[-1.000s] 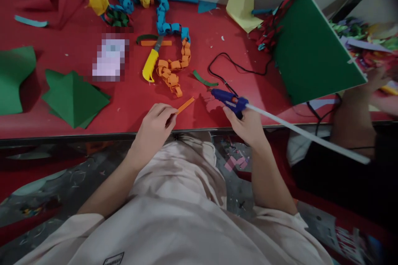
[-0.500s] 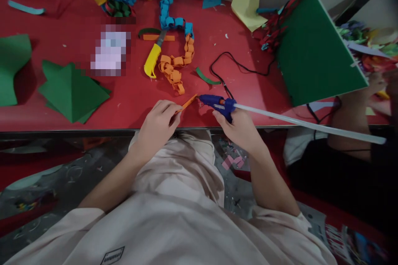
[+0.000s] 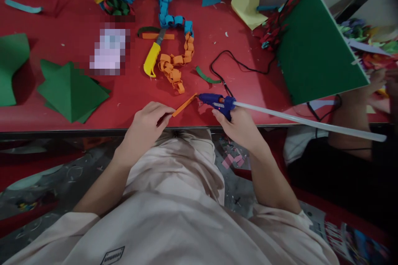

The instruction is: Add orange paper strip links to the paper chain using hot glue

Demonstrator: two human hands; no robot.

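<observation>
An orange paper strip (image 3: 184, 105) lies slanted near the table's front edge, its far end at the nozzle of a blue glue gun (image 3: 214, 101). My left hand (image 3: 147, 126) is at the strip's near end, thumb and fingertips drawn together; whether they still pinch it is too small to tell. My right hand (image 3: 239, 126) is wrapped round the glue gun's handle, and a long white glue stick (image 3: 304, 120) juts from the gun's back. Beyond the strip lies a paper chain (image 3: 175, 75) of orange and blue links. A yellow-handled cutter (image 3: 152, 59) rests beside it.
Folded green paper (image 3: 73, 91) lies at the left, near a blurred pale object (image 3: 110, 49). A black cord (image 3: 239, 66) curves behind the gun. A green board (image 3: 317, 49) leans at the right, beside another person's arm (image 3: 351, 112). Yellow paper (image 3: 248, 2) stands at the back.
My left hand has slid left and back along the orange strip, so more of the strip shows. My right hand and the glue gun have hardly moved.
</observation>
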